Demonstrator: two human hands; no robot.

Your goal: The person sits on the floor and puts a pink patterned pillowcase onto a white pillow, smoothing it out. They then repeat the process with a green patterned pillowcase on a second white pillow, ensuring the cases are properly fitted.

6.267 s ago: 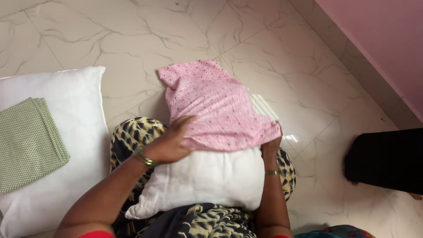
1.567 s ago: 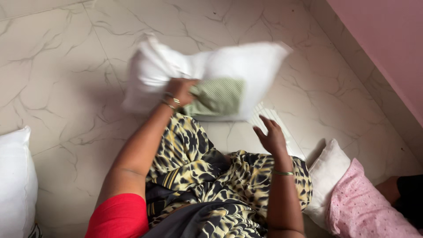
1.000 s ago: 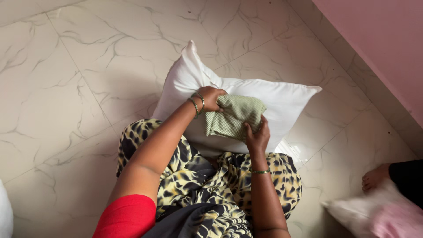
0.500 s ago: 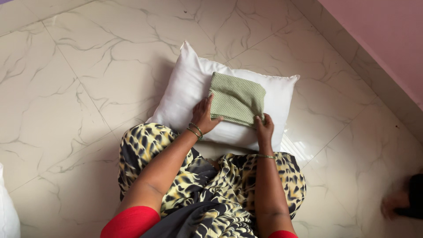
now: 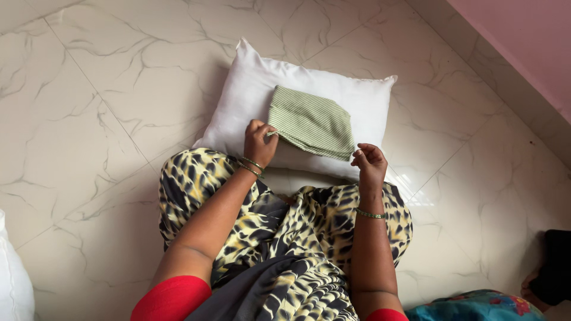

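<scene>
- Folded green-checked pillowcase (image 5: 311, 123) lies on top of a white pillow (image 5: 250, 89) in the upper middle of the frame, its long edges running slantwise from upper left to lower right.
- The pillow rests flat on a white marble-patterned tiled floor (image 5: 89, 119), its near edge touching the person's lap.
- The left hand (image 5: 259, 142) sits at the pillowcase's lower left corner, fingers curled closed and pinching the edge of the cloth between thumb and fingertips.
- Two thin bangles (image 5: 250, 166) ring the left wrist just below that hand.
- The right hand (image 5: 370, 163) is at the pillowcase's lower right corner, fingers bent in a loose curl; it is just beside the cloth's tip, and the view does not settle whether it grips the fabric or only touches it.
- A single green bangle (image 5: 371, 214) circles the right wrist.
- A yellow-and-black animal-print garment (image 5: 297, 238) covers the person's lap across the lower centre of the frame, with red sleeves (image 5: 172, 300) at the bottom edge.
- At the far left edge, low down, part of a second white pillow (image 5: 13, 285) shows.
- In the lower right corner lies a teal patterned fabric (image 5: 476, 306), and beside it another person's dark clothing (image 5: 556, 267).
- A pink wall (image 5: 523, 41) fills the upper right corner.
</scene>
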